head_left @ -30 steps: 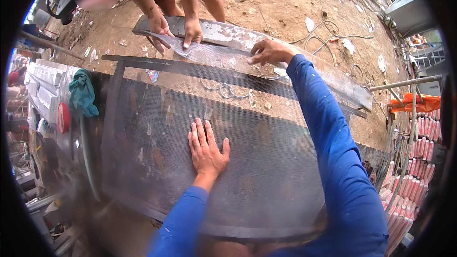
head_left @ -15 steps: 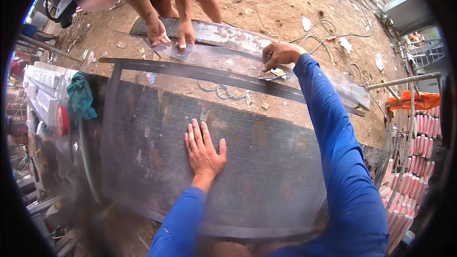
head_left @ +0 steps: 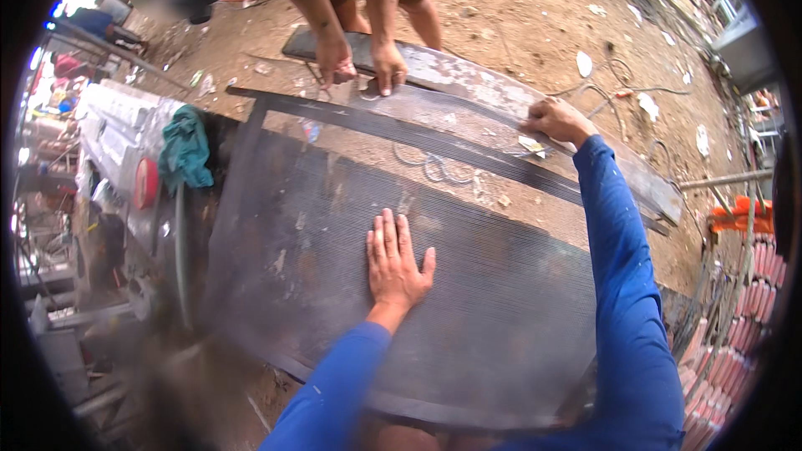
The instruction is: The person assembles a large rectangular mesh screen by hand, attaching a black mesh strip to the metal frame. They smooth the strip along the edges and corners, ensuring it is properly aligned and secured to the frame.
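Observation:
A fine wire mesh sheet (head_left: 493, 301) is spread across a dark metal frame whose far bar (head_left: 359, 129) crosses the view. My left hand (head_left: 397, 266) lies flat on the mesh near its middle, fingers stretched out. At the far edge, beyond the bar, my right hand (head_left: 558, 121) is closed with its fingers curled on the mesh border. Farther left along that same edge, a co-worker's two hands (head_left: 388, 67) hold the mesh down or grip it; their fingertips are hard to make out.
Behind the mesh edge lies a long, worn metal beam (head_left: 468, 75) on the dirt ground. Loose cable (head_left: 622, 108) and scraps lie beyond it. On the left are a teal cloth (head_left: 185, 146) and a red round object (head_left: 146, 183); pinkish stacked pieces (head_left: 756, 284) stand at right.
The whole view has shifted, so things appear farther right. My left hand stays flat on the mesh and my right keeps its hold. The co-worker's left-seen hand has its fingers drawn closer together.

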Available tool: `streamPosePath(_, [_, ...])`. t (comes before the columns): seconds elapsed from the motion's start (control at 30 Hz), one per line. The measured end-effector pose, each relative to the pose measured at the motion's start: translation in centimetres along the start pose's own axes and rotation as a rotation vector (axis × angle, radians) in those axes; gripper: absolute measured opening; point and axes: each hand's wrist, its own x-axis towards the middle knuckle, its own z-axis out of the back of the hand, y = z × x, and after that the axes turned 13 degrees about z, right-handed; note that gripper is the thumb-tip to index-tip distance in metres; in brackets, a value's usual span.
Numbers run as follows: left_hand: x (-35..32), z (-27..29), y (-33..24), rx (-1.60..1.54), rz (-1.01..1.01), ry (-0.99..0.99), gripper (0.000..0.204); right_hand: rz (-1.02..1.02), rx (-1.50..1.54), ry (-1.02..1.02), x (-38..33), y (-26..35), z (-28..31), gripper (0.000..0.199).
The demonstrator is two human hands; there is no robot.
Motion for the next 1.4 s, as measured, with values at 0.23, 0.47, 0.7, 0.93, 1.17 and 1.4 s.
streamPosePath(0.23, [-0.4, 0.3, 0.8, 0.001, 0.029, 0.015, 0.094, -0.132, 0.020, -0.043, 0.5, 0.8, -1.1, 0.037])
streamPosePath(0.47, [-0.2, 0.3, 0.6, -0.031, 0.014, 0.030, 0.094, 0.137, -0.472, -0.333, -1.7, -4.0, -7.8, 0.036])
streamPosePath(0.7, [0.3, 0.5, -0.1, -0.027, -0.002, 0.026, 0.094, 0.008, -0.431, -0.408, -2.0, -6.0, -8.9, 0.033])
streamPosePath(0.93, [-0.8, 0.6, 0.9, -0.034, 0.032, 0.046, 0.092, 0.175, -0.947, -0.336, -3.4, -12.4, -11.4, 0.073])
streamPosePath(1.17, [-0.5, 1.1, 1.7, -0.034, -0.011, 0.023, 0.092, -0.035, -0.725, -0.316, -4.3, -15.8, -14.7, 0.096])
streamPosePath(1.4, [-1.1, 1.2, 1.4, -0.030, 0.030, 0.042, 0.091, 0.004, -0.657, -0.592, -8.7, -14.4, -12.9, 0.058])
